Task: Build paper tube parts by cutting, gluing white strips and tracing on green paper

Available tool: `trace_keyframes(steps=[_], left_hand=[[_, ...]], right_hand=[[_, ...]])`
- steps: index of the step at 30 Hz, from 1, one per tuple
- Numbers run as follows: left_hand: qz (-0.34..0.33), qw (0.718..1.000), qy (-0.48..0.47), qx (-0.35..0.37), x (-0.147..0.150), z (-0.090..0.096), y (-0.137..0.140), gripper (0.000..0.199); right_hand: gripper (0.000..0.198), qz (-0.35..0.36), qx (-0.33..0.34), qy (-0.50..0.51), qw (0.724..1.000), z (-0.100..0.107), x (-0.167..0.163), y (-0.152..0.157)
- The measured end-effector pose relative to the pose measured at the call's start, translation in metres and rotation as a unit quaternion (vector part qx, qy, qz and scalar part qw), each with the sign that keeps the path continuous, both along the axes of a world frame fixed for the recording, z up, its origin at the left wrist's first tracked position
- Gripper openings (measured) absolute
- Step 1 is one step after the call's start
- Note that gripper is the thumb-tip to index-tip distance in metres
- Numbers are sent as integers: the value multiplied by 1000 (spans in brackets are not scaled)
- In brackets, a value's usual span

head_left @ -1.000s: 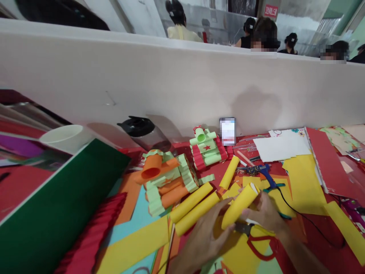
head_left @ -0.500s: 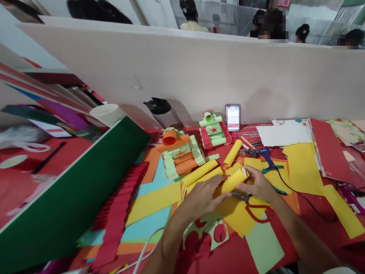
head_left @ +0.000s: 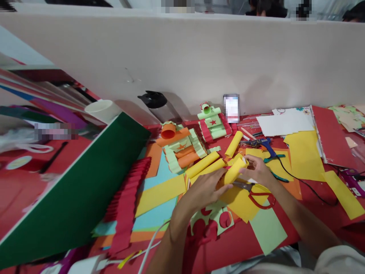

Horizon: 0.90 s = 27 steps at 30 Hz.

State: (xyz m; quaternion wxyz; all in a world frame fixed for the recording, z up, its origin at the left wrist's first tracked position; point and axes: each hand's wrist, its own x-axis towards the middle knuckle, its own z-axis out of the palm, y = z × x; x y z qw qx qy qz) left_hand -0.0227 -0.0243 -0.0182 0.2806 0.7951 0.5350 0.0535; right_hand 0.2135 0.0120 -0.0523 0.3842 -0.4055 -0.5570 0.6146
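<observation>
A rolled yellow paper tube [head_left: 234, 171] is between my two hands. My left hand [head_left: 207, 189] is closed on its left side, thumb below. At the tube's right end, the bent fingers of my right hand [head_left: 258, 172] pinch the rim, where a whitish edge shows inside. Just under the hands lie red-handled scissors [head_left: 261, 200], blades pointing left, on yellow sheets [head_left: 241, 205]. Two more yellow tubes [head_left: 203, 163] rest left of the hands, and a shorter yellow tube [head_left: 234, 144] is behind them.
Behind stand an orange-and-green paper model [head_left: 181, 148], a smaller green-and-red one [head_left: 213, 122], a phone [head_left: 231, 108] and a bottle [head_left: 159, 106]. A blue glue gun [head_left: 266, 146] with its cord and green-handled scissors [head_left: 275, 158] lie right. A green board [head_left: 76, 182] slants along the left.
The view has tipped downward, so the table's front edge and a white plug show. My hands stay on the yellow tube; the right fingers have shifted slightly at its end.
</observation>
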Motion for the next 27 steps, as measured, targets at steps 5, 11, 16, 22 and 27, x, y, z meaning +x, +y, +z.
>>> trace_keyframes(steps=[5, 11, 16, 22, 27], left_hand=[[2, 999, -38, 8, 7, -5, -1, 64], [15, 996, -84, 11, 15, -14, -1, 70], [23, 995, -99, 20, 14, -12, -1, 64], [15, 994, -101, 31, 14, -12, -2, 59], [35, 994, -97, 29, 18, -13, -3, 60]], right_hand=[[36, -45, 6, 4, 999, 2, 1, 0], [40, -103, -12, 10, 995, 6, 2, 0], [41, -129, 0, 21, 991, 7, 0, 0], [41, -146, 5, 10, 989, 11, 1, 0], [39, -97, -2, 33, 995, 14, 1, -1]])
